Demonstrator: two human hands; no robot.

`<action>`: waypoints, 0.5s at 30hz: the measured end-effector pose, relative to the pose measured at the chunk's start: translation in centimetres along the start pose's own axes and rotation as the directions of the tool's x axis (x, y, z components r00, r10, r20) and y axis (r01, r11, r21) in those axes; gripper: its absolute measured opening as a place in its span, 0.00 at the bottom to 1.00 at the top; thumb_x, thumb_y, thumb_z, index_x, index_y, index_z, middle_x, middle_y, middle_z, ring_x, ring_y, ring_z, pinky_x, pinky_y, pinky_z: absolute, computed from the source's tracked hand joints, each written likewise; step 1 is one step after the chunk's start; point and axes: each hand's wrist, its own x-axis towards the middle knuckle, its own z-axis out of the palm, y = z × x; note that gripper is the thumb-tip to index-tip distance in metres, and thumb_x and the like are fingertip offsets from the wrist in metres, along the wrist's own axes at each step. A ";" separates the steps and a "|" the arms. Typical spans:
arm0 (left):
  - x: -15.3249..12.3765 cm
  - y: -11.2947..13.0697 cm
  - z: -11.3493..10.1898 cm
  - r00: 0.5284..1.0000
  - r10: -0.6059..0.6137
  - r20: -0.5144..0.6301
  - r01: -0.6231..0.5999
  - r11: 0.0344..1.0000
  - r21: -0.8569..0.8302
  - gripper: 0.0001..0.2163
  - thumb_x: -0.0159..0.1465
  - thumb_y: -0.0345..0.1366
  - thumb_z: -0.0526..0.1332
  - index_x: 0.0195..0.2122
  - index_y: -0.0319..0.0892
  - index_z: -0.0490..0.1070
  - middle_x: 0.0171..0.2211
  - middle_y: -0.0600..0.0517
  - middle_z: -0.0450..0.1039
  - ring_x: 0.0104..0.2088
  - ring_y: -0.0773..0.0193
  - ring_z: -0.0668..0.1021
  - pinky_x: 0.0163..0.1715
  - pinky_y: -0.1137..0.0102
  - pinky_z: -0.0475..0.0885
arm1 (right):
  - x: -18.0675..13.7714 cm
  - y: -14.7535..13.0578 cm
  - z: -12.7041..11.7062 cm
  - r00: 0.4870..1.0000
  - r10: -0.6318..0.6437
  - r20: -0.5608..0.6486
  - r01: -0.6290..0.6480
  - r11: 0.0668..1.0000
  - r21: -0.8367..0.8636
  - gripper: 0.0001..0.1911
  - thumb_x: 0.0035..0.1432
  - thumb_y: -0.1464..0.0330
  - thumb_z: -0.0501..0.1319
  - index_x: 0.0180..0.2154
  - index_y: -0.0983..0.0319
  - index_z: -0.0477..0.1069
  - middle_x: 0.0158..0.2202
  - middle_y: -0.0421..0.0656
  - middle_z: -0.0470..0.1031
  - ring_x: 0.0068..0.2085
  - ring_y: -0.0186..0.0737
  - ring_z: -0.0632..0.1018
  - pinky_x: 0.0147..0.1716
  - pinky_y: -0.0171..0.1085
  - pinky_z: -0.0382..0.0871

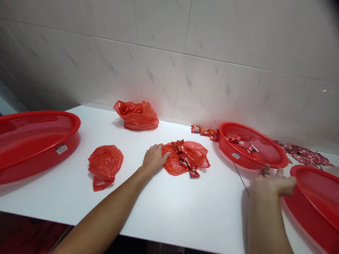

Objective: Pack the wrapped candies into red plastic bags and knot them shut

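Observation:
My left hand (155, 157) grips the left edge of a flattened red plastic bag (172, 165) on the white table, thumb and fingers at its rim. Several small red wrapped snack packets (184, 162) lie on top of this bag. Off to the right, my right hand (272, 181) is slightly blurred, with its fingers apart and nothing visible in them. It is by the near rim of a round red plastic basket (254, 163), which has a few packets (241, 144) inside. Whether the fingers touch that rim I cannot tell.
Another red basket (315, 201) stands at the right edge, a large one (34, 155) at the left. A crumpled red bag (106, 165) and a fuller one (139, 118) rest on the table. Packets (204, 132) line the tiled wall; more red wrappers (304, 153) lie right.

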 end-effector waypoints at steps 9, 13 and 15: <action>0.5 -0.3 -0.2 0.993 -0.104 -0.048 0.092 0.974 -0.209 0.13 0.70 0.39 0.57 0.53 0.44 0.72 0.45 0.42 0.81 0.44 0.47 0.82 0.42 0.58 0.74 | -17.0 0.8 2.0 0.392 -0.080 0.916 0.728 0.637 -0.256 0.23 0.51 0.48 0.72 0.35 0.59 0.71 0.34 0.43 0.75 0.33 0.42 0.74 0.34 0.41 0.68; 0.7 0.0 -0.7 0.978 -0.131 -0.160 0.048 0.898 -0.437 0.09 0.69 0.39 0.58 0.48 0.47 0.74 0.35 0.51 0.80 0.37 0.54 0.81 0.41 0.61 0.74 | -18.1 1.9 1.8 0.299 0.055 0.953 0.765 0.583 -0.274 0.27 0.62 0.47 0.63 0.22 0.59 0.68 0.24 0.41 0.70 0.30 0.41 0.70 0.34 0.41 0.64; 0.8 0.2 -0.9 0.960 -0.157 -0.230 0.002 0.830 -0.557 0.07 0.68 0.39 0.60 0.45 0.47 0.74 0.35 0.52 0.80 0.37 0.56 0.82 0.42 0.62 0.75 | -17.7 1.9 1.7 0.367 0.079 0.927 0.613 0.729 -0.304 0.28 0.65 0.46 0.60 0.24 0.61 0.74 0.25 0.43 0.75 0.31 0.43 0.74 0.35 0.41 0.67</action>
